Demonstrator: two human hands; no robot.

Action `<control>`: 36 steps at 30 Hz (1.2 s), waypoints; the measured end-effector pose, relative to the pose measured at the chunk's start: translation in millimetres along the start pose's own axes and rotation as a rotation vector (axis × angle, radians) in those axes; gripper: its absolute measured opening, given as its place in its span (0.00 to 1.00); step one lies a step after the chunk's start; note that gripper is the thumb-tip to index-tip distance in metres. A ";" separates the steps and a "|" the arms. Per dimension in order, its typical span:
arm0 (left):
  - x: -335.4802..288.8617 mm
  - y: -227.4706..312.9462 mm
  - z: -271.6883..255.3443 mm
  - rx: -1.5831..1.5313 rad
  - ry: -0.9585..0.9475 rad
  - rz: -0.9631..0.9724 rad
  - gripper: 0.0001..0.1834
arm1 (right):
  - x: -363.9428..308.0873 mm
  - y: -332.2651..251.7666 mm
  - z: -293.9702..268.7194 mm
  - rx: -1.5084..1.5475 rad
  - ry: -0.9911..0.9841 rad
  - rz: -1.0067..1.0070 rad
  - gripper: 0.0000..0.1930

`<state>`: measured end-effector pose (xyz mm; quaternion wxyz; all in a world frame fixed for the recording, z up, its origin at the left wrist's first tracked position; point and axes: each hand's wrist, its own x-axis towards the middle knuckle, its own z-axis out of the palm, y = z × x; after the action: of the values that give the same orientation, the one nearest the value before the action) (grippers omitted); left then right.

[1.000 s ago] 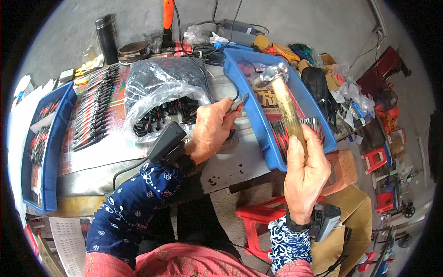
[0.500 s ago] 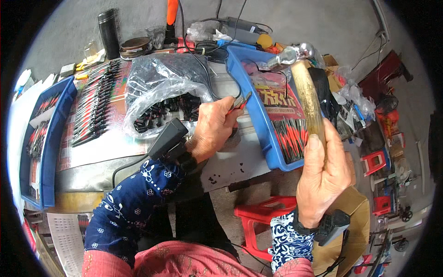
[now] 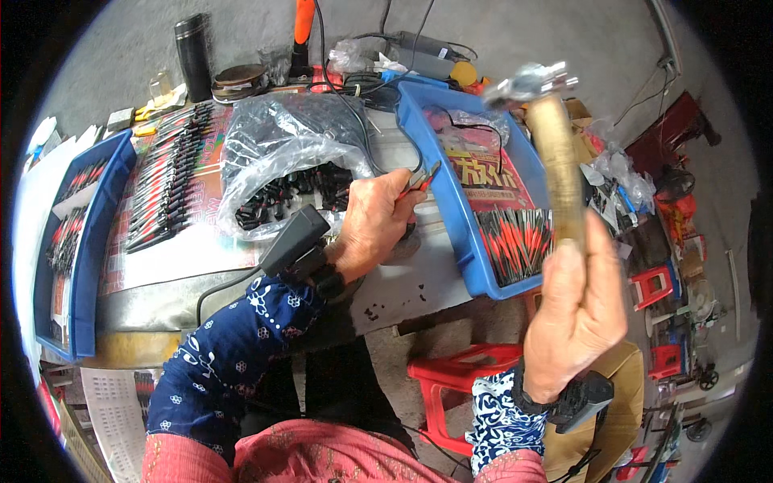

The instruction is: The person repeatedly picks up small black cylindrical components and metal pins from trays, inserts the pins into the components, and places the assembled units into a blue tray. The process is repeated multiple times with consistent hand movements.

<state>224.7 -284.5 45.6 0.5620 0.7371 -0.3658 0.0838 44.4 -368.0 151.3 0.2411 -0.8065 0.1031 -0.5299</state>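
My right hand [image 3: 573, 318] is closed round the wooden handle of a hammer [image 3: 557, 153], raised over the right side of the long blue tray [image 3: 475, 270]. The hammer's shiny metal head is at the top and blurred. My left hand [image 3: 372, 221] is closed over the bench, beside the tray's left wall. From its fingers sticks a small tool with red grips and pointed dark metal tips [image 3: 431, 173]; most of it is hidden. Several slim red-and-black pieces [image 3: 515, 245] lie in the near end of the tray.
A clear plastic bag [image 3: 282, 129] of black-and-red parts sits behind my left hand. Further left are a row of similar slim pieces [image 3: 165, 181] and another blue tray [image 3: 93, 266]. A black flask [image 3: 192, 60] stands at the back; a red stool [image 3: 459, 366] is below the bench.
My right hand has shifted a little to the right with the hammer, and the hammer head has risen slightly. My left hand has hardly moved.
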 end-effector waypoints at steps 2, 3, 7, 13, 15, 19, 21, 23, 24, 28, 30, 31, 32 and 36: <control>-1.4 1.1 -0.4 -0.059 -0.029 -0.045 0.04 | 5.6 3.6 6.3 -0.029 -0.008 -0.118 0.14; -0.5 1.3 -0.6 -0.090 -0.032 -0.051 0.04 | 6.3 4.7 7.5 -0.008 -0.222 0.065 0.13; -0.3 1.5 -0.4 -0.099 -0.036 -0.050 0.05 | 5.7 6.2 2.3 0.030 -0.280 0.018 0.11; 0.4 2.6 -1.0 -0.128 -0.035 -0.081 0.04 | 3.1 10.1 8.8 -0.015 -0.182 -0.135 0.12; -1.0 2.5 -1.4 -0.108 -0.041 -0.098 0.04 | 0.6 7.2 7.3 -0.014 -0.225 -0.012 0.13; 2.7 -0.2 0.9 -0.101 -0.015 -0.044 0.04 | 0.0 1.6 3.6 -0.029 -0.210 0.003 0.14; 0.8 -0.6 -0.6 -0.019 -0.014 0.011 0.04 | -2.7 -4.2 -3.2 0.000 0.017 0.036 0.15; -0.4 1.3 -0.6 -0.079 -0.035 -0.065 0.05 | -3.3 -3.3 0.8 0.001 0.103 0.001 0.14; 0.7 2.8 -0.3 -0.112 -0.042 -0.100 0.05 | 4.3 1.3 -0.9 -0.071 -0.240 0.044 0.12; 1.8 4.8 -3.1 0.014 -0.030 -0.067 0.05 | 3.6 8.5 2.5 -0.066 -0.309 0.033 0.11; 4.3 4.7 -3.4 -0.084 -0.078 -0.108 0.05 | 2.8 12.0 3.0 0.043 -0.270 0.066 0.11; 3.4 4.2 -2.6 -0.105 -0.065 -0.089 0.04 | 0.6 15.5 7.7 0.052 -0.235 0.038 0.11; 2.7 3.8 -2.3 -0.117 -0.064 -0.095 0.04 | -1.7 19.1 14.1 0.063 -0.201 0.010 0.11; 3.6 6.9 -3.3 -0.157 -0.027 -0.115 0.04 | -14.2 35.7 32.8 -0.058 -0.245 0.011 0.11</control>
<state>223.8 -283.9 54.0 0.6169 0.7116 -0.3360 0.0125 71.4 -383.5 111.5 0.2316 -0.8713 0.0926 -0.4227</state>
